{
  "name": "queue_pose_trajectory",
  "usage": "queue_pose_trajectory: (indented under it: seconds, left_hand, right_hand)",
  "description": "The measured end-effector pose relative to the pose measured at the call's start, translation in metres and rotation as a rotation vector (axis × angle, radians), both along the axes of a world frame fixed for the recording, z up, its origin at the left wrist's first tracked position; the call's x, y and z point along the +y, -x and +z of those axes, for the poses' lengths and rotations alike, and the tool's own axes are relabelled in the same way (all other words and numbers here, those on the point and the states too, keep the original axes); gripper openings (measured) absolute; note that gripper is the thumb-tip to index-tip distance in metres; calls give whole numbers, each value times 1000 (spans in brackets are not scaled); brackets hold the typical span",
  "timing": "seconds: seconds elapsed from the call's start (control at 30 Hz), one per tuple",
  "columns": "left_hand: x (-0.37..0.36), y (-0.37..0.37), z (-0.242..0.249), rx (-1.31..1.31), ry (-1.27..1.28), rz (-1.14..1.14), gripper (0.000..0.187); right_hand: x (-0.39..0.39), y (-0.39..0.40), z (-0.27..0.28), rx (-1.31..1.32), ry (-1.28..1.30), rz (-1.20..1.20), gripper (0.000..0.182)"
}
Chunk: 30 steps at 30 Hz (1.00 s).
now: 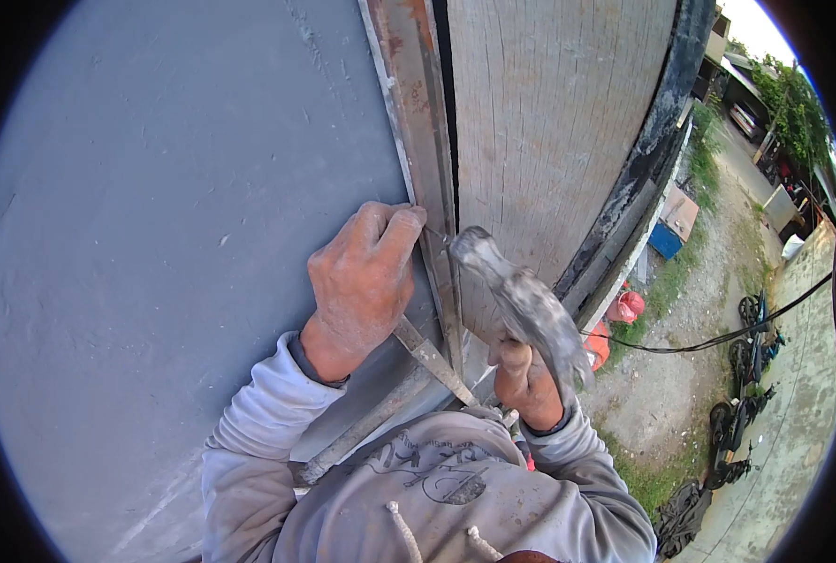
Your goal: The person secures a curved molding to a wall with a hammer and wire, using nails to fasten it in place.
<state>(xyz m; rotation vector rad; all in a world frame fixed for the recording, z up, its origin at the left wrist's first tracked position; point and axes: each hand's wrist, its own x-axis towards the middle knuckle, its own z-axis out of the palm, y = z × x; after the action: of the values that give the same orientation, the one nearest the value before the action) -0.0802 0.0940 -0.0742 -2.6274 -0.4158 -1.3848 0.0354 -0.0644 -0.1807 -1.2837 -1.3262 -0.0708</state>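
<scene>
My left hand (362,272) is closed in a pinch against the grey wall (183,235), right beside a rust-stained metal frame strip (423,113). A thin nail (437,231) seems to stick out from its fingertips toward the strip, though it is small and hard to see. My right hand (529,385) is wrapped round a claw hammer (526,300). The hammer's striking face is up close to the strip and the nail, while its claw end points down to the right, slightly blurred. Most of the handle is hidden behind the head.
A weathered wooden board (559,122) stands right of the strip, edged by a dark curved frame (648,141). Below my hands cross metal bars (432,361). Far below at right lie a gravel yard (699,319), parked motorbikes (742,403) and a black cable (699,347).
</scene>
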Motion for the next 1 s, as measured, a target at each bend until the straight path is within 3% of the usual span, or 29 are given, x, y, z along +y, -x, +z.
queue_pose_trajectory:
  seconds: [0.07, 0.1, 0.23, 0.37, 0.43, 0.5, 0.53, 0.6, 0.63, 0.67, 0.73, 0.8, 0.87, 0.9, 0.93, 1.0]
  left_hand:
    - [0, 0, 1, 9, 9, 9, 30]
    - [0, 1, 1, 17, 20, 16, 29]
    - [-5, 1, 5, 35, 76, 42, 26]
    - [0, -2, 2, 3, 53, 17, 26]
    - [1, -2, 1, -22, 38, 8, 29]
    - [-2, -1, 5, -2, 116, 47, 19]
    - [-2, 0, 5, -2, 115, 51, 19]
    - [-4, 1, 5, 23, 105, 73, 18]
    - [-4, 0, 5, 21, 106, 71, 18]
    - [-4, 1, 5, 25, 111, 78, 18]
    - [-1, -2, 7, 11, 103, 88, 17]
    - [-4, -1, 4, -1, 122, 84, 16]
    - [-4, -2, 3, -2, 136, 84, 15]
    - [-4, -1, 3, -5, 146, 78, 15]
    - [-3, -1, 4, -6, 146, 81, 15]
    - [-6, -2, 6, -6, 130, 96, 13]
  right_hand:
    - [-2, 12, -12, 405, -135, -85, 71]
    - [6, 10, -14, 225, -265, -220, 65]
    - [1, 8, 14, 13, -113, -106, 56]
    - [-3, 2, 15, 130, 9, -95, 51]
    - [-7, -3, 22, 264, -181, 126, 51]
    - [-3, 3, 18, 480, -372, 376, 50]
    - [-3, 5, 16, 480, -372, 380, 50]
    - [-4, 7, 22, 87, -11, -98, 50]
    - [-1, 4, 31, -67, 44, -116, 53]
    - [-5, 7, 36, -62, 46, -121, 53]
    - [-6, 7, 42, 196, 2, -49, 58]
    - [-19, -5, 39, 119, 107, -57, 62]
    - [-19, -10, 46, 482, -218, 307, 63]
    - [-12, -6, 47, 521, -417, 430, 55]
    - [-6, -3, 50, 521, -416, 432, 55]
    - [-1, -3, 60, -179, -124, -265, 49]
